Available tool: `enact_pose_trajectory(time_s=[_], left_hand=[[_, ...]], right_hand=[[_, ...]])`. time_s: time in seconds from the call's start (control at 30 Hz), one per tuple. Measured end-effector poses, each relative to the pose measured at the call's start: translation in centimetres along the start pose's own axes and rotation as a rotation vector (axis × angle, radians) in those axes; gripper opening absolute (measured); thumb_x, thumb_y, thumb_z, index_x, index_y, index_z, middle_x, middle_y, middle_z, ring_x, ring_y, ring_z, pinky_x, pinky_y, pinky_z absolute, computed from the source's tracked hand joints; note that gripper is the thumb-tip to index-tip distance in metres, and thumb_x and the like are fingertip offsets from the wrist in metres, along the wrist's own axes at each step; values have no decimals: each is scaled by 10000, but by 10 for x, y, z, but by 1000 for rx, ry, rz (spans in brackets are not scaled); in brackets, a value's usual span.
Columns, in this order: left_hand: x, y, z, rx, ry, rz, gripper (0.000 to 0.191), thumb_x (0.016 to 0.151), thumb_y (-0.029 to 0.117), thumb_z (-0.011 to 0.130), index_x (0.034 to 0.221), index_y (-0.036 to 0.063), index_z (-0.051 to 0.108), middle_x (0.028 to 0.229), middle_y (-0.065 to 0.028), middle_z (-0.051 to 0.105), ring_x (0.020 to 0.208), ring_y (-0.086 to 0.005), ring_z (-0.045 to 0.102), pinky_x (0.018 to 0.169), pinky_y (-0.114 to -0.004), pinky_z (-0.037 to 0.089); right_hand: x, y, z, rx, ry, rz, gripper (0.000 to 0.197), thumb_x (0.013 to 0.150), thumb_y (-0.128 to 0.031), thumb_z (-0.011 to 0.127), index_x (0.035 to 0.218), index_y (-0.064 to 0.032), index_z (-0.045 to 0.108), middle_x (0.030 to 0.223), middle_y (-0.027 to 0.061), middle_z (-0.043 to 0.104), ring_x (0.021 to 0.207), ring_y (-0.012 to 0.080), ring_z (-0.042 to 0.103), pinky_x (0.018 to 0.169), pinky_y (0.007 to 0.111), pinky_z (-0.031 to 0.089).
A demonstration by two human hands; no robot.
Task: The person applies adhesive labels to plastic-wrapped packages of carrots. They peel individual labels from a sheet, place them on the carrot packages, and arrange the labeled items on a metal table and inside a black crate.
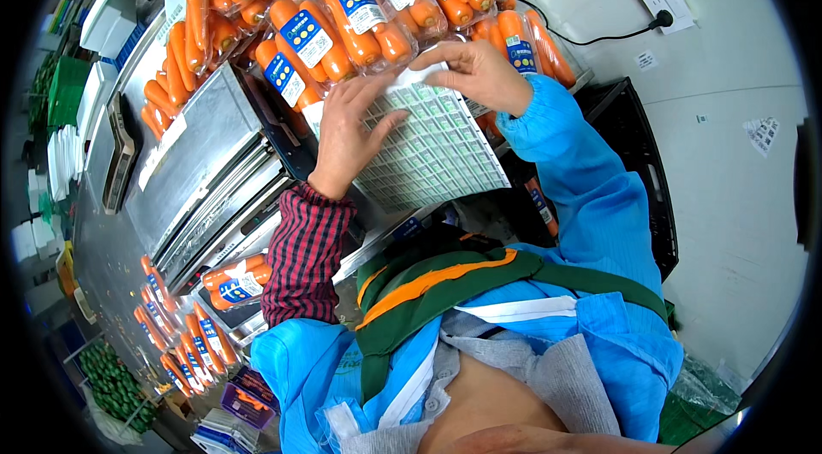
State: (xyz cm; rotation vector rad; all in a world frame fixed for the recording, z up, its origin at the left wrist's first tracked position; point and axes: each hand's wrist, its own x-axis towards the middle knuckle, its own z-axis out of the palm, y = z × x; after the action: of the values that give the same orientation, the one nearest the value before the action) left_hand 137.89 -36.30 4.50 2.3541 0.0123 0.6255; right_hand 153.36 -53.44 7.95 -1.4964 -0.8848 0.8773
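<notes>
A sheet of small pale-green labels [437, 152] lies tilted before me, its white top edge close to the bagged carrots. My left hand [350, 130] grips its upper left side, thumb over the printed face. At the upper edge, thumb and forefinger of my right hand [481, 72] pinch the white margin; whether a single label is between them is hidden. Just beyond the sheet sit clear bags of carrots [359, 11] with blue and white labels. Another bagged pack [514, 46] stands beyond my right hand.
To the left is a metal packing machine [192, 159] with loose carrots [173, 82] at its far end. Further bagged carrots [237, 284] lie on it near my left sleeve. A black crate [632, 159] stands on the right, below a plugged-in cable [591, 42] along the wall.
</notes>
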Motion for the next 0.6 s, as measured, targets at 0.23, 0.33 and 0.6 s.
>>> enact_pose_trajectory(time_s=[0.23, 0.33, 0.6], left_hand=[[-11, -4, 6, -396, -53, -305, 230, 787, 30, 742, 1003, -2, 669, 943, -33, 682, 894, -114, 631, 812, -262, 491], [-10, -1, -4, -496, -115, -344, 201, 814, 36, 721, 1001, -11, 666, 906, -18, 676, 847, -90, 615, 781, -247, 489], [10, 21, -52, -351, -253, -233, 185, 830, 54, 709, 994, -22, 669, 853, -44, 684, 777, -79, 601, 720, -235, 483]], right_hand=[[-16, -9, -6, -257, 3, 63, 217, 856, -28, 644, 1065, 31, 641, 921, 98, 678, 841, 145, 635, 783, 274, 513], [-17, -7, -9, -227, 18, 37, 197, 882, -59, 643, 1061, 24, 633, 889, 80, 670, 850, 132, 639, 779, 262, 519], [-9, -27, -5, -152, -99, 44, 243, 886, -66, 651, 1107, 20, 599, 1010, 82, 653, 933, 134, 629, 819, 272, 519]])
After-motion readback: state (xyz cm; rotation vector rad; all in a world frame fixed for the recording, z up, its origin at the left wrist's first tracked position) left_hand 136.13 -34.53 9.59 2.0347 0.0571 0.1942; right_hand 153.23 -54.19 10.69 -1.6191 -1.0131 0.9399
